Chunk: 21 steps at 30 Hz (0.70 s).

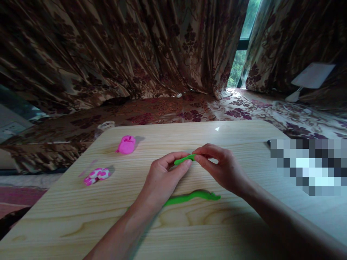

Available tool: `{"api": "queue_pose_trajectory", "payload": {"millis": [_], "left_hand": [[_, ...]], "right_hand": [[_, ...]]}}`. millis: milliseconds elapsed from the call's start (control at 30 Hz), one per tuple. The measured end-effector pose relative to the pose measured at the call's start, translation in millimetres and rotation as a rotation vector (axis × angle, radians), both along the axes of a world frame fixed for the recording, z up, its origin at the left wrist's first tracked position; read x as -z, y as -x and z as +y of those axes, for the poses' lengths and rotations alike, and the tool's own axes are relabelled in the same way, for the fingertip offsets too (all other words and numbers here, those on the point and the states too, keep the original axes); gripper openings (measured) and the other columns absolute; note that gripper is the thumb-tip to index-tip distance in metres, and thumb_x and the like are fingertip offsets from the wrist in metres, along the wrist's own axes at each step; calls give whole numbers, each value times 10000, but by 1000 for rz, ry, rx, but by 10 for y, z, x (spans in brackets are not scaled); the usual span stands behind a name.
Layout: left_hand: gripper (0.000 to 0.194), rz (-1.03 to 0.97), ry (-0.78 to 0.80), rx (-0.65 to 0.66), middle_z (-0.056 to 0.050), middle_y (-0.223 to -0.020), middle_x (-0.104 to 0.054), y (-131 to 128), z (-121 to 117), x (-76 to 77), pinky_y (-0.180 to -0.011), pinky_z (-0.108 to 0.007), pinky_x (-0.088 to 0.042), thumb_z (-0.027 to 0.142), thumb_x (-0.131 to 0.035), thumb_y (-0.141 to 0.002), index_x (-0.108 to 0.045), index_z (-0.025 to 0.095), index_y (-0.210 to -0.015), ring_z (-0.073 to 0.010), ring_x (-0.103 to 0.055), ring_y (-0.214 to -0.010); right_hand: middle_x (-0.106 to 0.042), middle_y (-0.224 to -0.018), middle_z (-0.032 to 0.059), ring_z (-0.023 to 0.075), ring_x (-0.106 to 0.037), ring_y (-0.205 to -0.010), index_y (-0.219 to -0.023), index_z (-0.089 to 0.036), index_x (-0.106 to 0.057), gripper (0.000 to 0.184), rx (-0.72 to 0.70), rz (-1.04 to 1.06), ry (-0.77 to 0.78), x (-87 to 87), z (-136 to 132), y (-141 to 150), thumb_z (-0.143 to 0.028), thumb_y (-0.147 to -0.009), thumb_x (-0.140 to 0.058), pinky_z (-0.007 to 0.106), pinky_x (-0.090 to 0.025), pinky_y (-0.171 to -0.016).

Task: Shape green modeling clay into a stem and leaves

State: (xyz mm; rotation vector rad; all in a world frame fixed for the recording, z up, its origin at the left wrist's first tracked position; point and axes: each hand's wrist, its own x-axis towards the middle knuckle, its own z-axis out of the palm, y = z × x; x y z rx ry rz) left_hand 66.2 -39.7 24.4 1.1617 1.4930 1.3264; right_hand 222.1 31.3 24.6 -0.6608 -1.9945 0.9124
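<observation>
Between my two hands is a short strip of green modelling clay (181, 160), raised above the table. My left hand (165, 173) pinches it between thumb and fingers, its left end sticking out past them. Thumb and forefinger of my right hand (221, 166) grip the right end, close to the left fingertips. Below the hands, a longer wavy roll of green clay (187, 197) lies on the wooden table (189, 240). My left forearm hides part of that roll.
Left on the table are a pink clay shape (127, 145) and pink-and-white spotted pieces (97, 176). A clear round item (106, 125) is by the far left corner. A pixelated dark object lies at the right edge. Behind stand patterned curtains (162, 47) and a white lamp (313, 76).
</observation>
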Motion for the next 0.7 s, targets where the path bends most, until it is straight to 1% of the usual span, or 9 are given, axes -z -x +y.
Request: {"api": "queue_pose_trajectory", "payload": {"millis": [100, 200, 267, 333, 400, 500, 600, 700], "left_hand": [[178, 26, 8, -23, 25, -788, -706, 11, 10, 13, -639, -192, -432, 325, -667, -733, -700, 231, -881, -114, -598, -710], [159, 48, 0, -51, 25, -766, -700, 16, 16, 13, -626, -191, -425, 323, -668, -731, -702, 225, -850, -113, -590, -697], [160, 58, -8, -57, 16, -783, -700, 15, 15, 10, -641, -196, -426, 327, -657, -740, -700, 219, -849, -118, -588, -713], [176, 58, -11, -40, 9, -811, -698, 12, 12, 12, -657, -204, -430, 338, -643, -753, -691, 221, -875, -122, -588, -731], [211, 83, -23, -21, 1, -865, -691, 13, 11, 19, -680, -214, -431, 342, -638, -759, -676, 230, -933, -128, -591, -766], [211, 187, -90, -22, -8, -909, -668, 20, 16, 33, -724, -228, -421, 322, -642, -757, -672, 231, -945, -141, -586, -828], [137, 253, -122, -38, 4, -820, -641, 27, 21, 33, -732, -229, -409, 307, -634, -761, -683, 220, -854, -141, -578, -816], [124, 236, -89, -55, 20, -741, -627, 24, 15, 16, -703, -224, -405, 306, -619, -769, -681, 220, -834, -129, -569, -752]], "right_hand": [[-647, -784, 21, 115, -595, -715, -866, -163, -678, 127, 22, -23, -62, 4, 8, -7, -176, -841, -554, 234, -461, -649], [-669, -839, 27, 121, -606, -749, -926, -174, -671, 174, 72, -42, -38, -14, 1, -18, -219, -874, -512, 240, -463, -674], [-673, -838, 18, 116, -607, -739, -949, -177, -656, 169, 84, -45, 6, -29, -8, -19, -238, -871, -519, 233, -467, -670], [-660, -787, 4, 108, -598, -708, -899, -173, -649, 125, 56, -48, 22, -32, -14, -14, -225, -853, -545, 222, -464, -654], [-637, -743, -5, 100, -584, -686, -830, -167, -641, 93, 29, -53, -2, -21, -12, -7, -193, -842, -553, 217, -455, -644], [-616, -741, -6, 94, -565, -679, -821, -163, -640, 83, 27, -42, -61, 4, 1, -3, -161, -834, -559, 218, -441, -641], [-603, -739, -3, 95, -553, -677, -817, -159, -640, 96, 25, -31, -89, 5, 6, -6, -165, -843, -548, 219, -430, -627], [-618, -761, 4, 98, -558, -689, -836, -162, -636, 140, 32, -33, -44, -18, -5, -10, -184, -872, -502, 217, -429, -624]]}}
